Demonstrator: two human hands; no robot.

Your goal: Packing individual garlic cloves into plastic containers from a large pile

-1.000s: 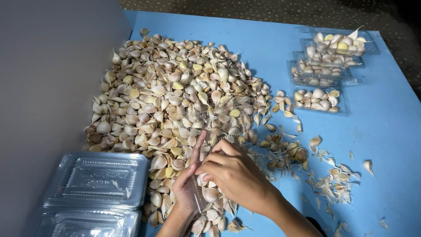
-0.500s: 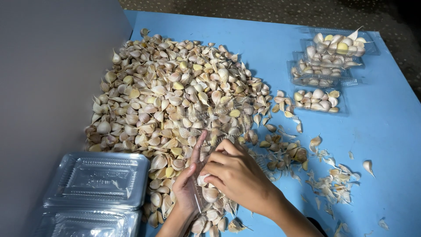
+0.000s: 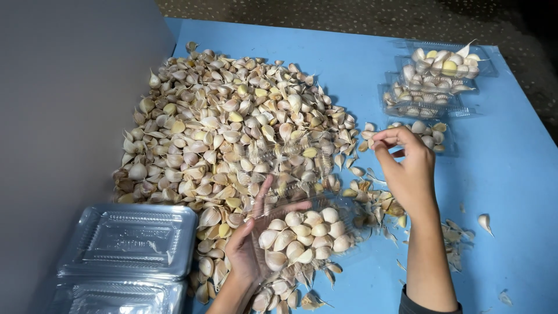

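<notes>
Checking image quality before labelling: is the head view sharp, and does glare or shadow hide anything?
Head view: garlic pile is sharp and evenly lit; glare streaks the clear tray in the left hand and the empty trays; the right hand is crisp; the far floor falls dark.

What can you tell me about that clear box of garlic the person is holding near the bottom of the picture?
The clear box is a thin, see-through plastic clamshell, glossy and slightly crinkled. Its lid stands open, tilted back over the big heap of garlic cloves. The tray part is nearly full of plump, pale, unpeeled cloves. The left hand grips its near-left side, fingers against the lid. It sits at the heap's lower edge on the blue table, with loose cloves around it. The right hand is off it.
</notes>
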